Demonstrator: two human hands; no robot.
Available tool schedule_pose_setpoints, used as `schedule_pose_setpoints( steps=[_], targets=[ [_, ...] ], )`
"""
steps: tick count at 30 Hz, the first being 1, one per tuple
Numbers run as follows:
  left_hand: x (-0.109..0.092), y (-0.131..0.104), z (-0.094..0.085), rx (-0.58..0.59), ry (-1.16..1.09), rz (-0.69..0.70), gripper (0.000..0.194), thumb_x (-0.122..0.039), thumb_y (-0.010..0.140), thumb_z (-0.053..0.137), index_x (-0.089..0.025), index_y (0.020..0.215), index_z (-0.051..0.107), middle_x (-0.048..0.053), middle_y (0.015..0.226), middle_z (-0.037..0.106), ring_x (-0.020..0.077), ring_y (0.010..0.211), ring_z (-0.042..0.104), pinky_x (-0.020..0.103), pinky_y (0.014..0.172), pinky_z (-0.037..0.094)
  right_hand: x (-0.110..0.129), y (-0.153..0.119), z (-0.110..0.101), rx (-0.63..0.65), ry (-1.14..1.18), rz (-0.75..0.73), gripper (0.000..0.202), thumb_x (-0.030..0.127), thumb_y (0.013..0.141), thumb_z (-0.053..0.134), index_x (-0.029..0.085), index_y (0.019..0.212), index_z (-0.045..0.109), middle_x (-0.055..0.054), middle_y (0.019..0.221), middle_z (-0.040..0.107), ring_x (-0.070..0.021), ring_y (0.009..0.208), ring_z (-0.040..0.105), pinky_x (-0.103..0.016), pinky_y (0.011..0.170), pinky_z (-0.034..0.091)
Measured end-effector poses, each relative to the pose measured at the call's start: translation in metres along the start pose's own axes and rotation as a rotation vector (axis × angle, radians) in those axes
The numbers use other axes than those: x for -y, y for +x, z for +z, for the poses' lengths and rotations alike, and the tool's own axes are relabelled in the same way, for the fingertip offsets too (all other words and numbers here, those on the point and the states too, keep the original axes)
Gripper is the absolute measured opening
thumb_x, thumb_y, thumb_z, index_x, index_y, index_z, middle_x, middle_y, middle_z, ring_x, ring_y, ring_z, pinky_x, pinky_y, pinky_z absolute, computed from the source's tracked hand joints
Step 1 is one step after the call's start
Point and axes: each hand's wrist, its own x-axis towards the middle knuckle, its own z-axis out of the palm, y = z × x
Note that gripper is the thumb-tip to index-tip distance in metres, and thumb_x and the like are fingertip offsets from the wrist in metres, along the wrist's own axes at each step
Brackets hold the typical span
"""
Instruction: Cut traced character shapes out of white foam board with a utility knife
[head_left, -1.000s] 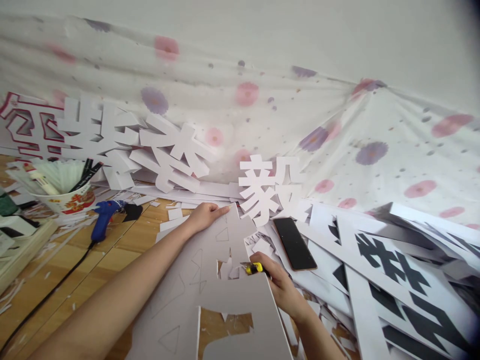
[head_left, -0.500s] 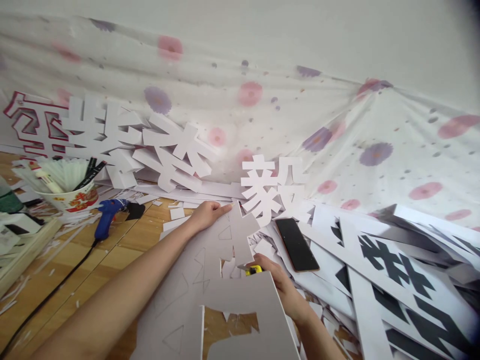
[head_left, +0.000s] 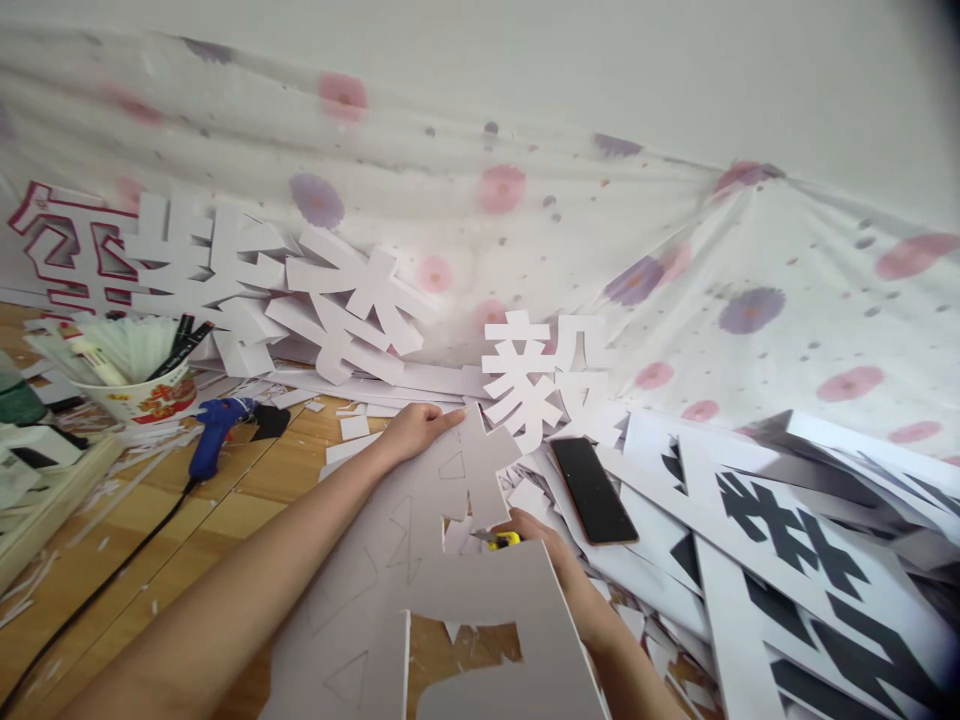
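A large white board [head_left: 450, 600] with pencil outlines and cut-out openings lies in front of me. My left hand [head_left: 420, 428] grips its far edge, the thumb stretched along the corner and the fingers curled out of sight. At the board's right side my right hand [head_left: 536, 530] is closed on a yellow utility knife [head_left: 502, 540], partly hidden by the board. The knife's blade points left over a small opening in the board. Nearer to me is a larger opening through which wood shows.
White cut-out characters [head_left: 352, 310] lean against a flowered sheet [head_left: 465, 220]. A blue glue gun [head_left: 214, 440], a tub of pens [head_left: 142, 395] and scraps lie left. A black phone [head_left: 592, 490] and stacked cut sheets [head_left: 720, 510] are right.
The knife's blade has shifted slightly left over the opening, and my right hand has moved a little with it. My left hand has stayed in place.
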Motion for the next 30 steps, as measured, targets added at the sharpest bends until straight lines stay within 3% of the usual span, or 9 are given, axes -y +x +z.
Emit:
schedule_pose_setpoints(
  steps=[6, 12, 17, 22, 27, 30],
  targets=[
    [0.002, 0.001, 0.0, -0.004, 0.019, -0.002, 0.055, -0.071, 0.065, 0.045, -0.018, 0.052, 0.039, -0.005, 0.046, 0.029, 0.0084, 0.044, 0.025, 0.023, 0.044, 0.015, 0.0, -0.001, -0.004, -0.037, 0.002, 0.017, 0.014, 0.027, 0.083, 0.043, 0.02, 0.073, 0.05, -0.002, 0.077, 0.053, -0.0148, 0.073, 0.052, -0.025, 0.065, 0.042],
    [0.004, 0.001, 0.001, 0.005, 0.058, -0.013, 0.055, -0.071, 0.064, 0.046, -0.018, 0.051, 0.04, -0.005, 0.046, 0.031, 0.0089, 0.044, 0.027, 0.023, 0.044, 0.015, 0.0, 0.0, -0.007, 0.023, -0.021, -0.017, 0.014, 0.026, 0.085, 0.041, 0.02, 0.084, 0.053, -0.002, 0.077, 0.054, -0.0137, 0.072, 0.05, -0.024, 0.063, 0.04],
    [-0.002, -0.001, 0.001, 0.003, 0.034, -0.024, 0.056, -0.072, 0.064, 0.045, -0.018, 0.05, 0.039, -0.005, 0.045, 0.03, 0.0086, 0.042, 0.026, 0.023, 0.043, 0.014, 0.001, 0.0, -0.005, 0.119, 0.052, 0.066, 0.014, 0.027, 0.08, 0.05, 0.021, 0.088, 0.059, -0.003, 0.082, 0.059, -0.0156, 0.071, 0.055, -0.025, 0.059, 0.044],
    [-0.007, -0.004, -0.005, -0.052, -0.011, -0.046, 0.054, -0.07, 0.065, 0.045, -0.018, 0.053, 0.042, -0.005, 0.046, 0.032, 0.0089, 0.043, 0.028, 0.023, 0.043, 0.017, 0.007, -0.001, -0.007, 0.07, 0.108, 0.102, 0.016, 0.033, 0.082, 0.047, 0.024, 0.074, 0.057, -0.003, 0.072, 0.058, -0.0168, 0.066, 0.055, -0.029, 0.06, 0.047],
    [-0.014, -0.007, -0.011, -0.182, -0.072, 0.069, 0.051, -0.066, 0.068, 0.046, -0.017, 0.053, 0.042, -0.005, 0.049, 0.032, 0.0088, 0.047, 0.029, 0.022, 0.044, 0.02, 0.013, 0.0, -0.007, 0.064, 0.115, 0.045, 0.024, 0.036, 0.084, 0.044, 0.023, 0.096, 0.06, -0.008, 0.092, 0.06, -0.021, 0.084, 0.057, -0.033, 0.074, 0.046],
    [-0.024, -0.01, -0.013, -0.223, -0.126, 0.112, 0.05, -0.064, 0.071, 0.042, -0.017, 0.053, 0.043, -0.004, 0.05, 0.034, 0.0095, 0.049, 0.03, 0.022, 0.046, 0.022, 0.015, -0.001, -0.002, 0.079, 0.144, 0.069, 0.02, 0.038, 0.081, 0.049, 0.023, 0.09, 0.059, -0.006, 0.083, 0.06, -0.0192, 0.074, 0.056, -0.029, 0.066, 0.047]
  ],
)
